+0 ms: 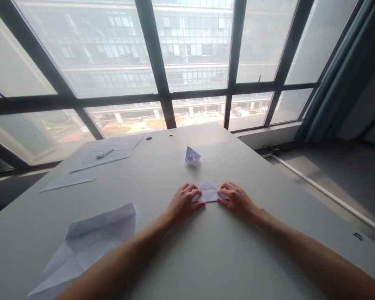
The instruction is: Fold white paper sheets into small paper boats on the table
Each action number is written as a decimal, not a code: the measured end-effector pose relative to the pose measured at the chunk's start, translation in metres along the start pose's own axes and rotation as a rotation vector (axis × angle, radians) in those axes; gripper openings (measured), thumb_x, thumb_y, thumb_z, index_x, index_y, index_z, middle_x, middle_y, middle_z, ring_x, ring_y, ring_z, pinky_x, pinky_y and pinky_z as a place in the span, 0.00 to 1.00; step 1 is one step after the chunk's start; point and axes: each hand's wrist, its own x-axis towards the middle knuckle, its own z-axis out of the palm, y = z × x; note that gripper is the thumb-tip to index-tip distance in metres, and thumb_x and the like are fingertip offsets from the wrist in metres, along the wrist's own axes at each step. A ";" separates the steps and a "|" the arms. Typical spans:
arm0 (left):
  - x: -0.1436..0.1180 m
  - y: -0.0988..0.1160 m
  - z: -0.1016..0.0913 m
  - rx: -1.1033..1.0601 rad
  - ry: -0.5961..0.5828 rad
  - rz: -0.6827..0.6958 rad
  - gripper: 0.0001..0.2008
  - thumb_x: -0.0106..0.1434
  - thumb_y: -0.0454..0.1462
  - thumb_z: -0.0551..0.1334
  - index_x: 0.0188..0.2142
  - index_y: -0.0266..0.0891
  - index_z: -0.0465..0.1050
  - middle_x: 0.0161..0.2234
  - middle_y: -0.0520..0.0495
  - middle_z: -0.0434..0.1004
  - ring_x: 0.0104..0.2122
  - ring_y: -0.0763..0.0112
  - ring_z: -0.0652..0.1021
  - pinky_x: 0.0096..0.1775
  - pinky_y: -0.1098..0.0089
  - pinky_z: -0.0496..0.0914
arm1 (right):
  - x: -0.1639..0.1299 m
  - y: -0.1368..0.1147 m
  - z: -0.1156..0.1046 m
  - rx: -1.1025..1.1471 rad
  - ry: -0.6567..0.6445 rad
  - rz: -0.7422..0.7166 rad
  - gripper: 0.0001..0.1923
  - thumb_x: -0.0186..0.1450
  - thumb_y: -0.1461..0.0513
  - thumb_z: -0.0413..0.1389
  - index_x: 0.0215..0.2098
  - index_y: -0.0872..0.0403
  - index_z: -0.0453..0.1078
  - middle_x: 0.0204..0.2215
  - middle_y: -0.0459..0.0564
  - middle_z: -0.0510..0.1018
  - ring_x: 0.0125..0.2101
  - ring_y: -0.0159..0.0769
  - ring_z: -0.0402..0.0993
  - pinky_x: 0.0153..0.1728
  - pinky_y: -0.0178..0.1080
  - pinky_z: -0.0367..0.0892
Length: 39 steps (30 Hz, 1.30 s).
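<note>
A small folded piece of white paper (208, 191) lies on the white table in front of me, roughly triangular with its peak pointing away. My left hand (186, 198) grips its left corner, fingers on top and thumb along the near edge. At the right corner my right hand (236, 199) holds it the same way, its fingertips pressed on the paper. Both outer corners are partly hidden under the fingers. Just beyond stands a small folded paper shape (192, 156), pointed at the top and apart from both hands.
A large creased paper sheet (96, 237) lies at the near left, partly behind my left forearm. Farther left are flat paper sheets (112, 156) with a small whitish object (105, 153) on top. The white table (162, 166) reaches toward the windows; a blue curtain (337, 79) hangs at right.
</note>
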 end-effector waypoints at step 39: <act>-0.001 0.003 0.013 -0.523 0.145 -0.171 0.19 0.72 0.44 0.54 0.59 0.42 0.66 0.40 0.46 0.77 0.33 0.69 0.78 0.34 0.70 0.74 | 0.003 0.005 0.011 0.615 0.431 0.033 0.30 0.68 0.60 0.54 0.66 0.49 0.53 0.50 0.57 0.74 0.51 0.45 0.72 0.51 0.50 0.71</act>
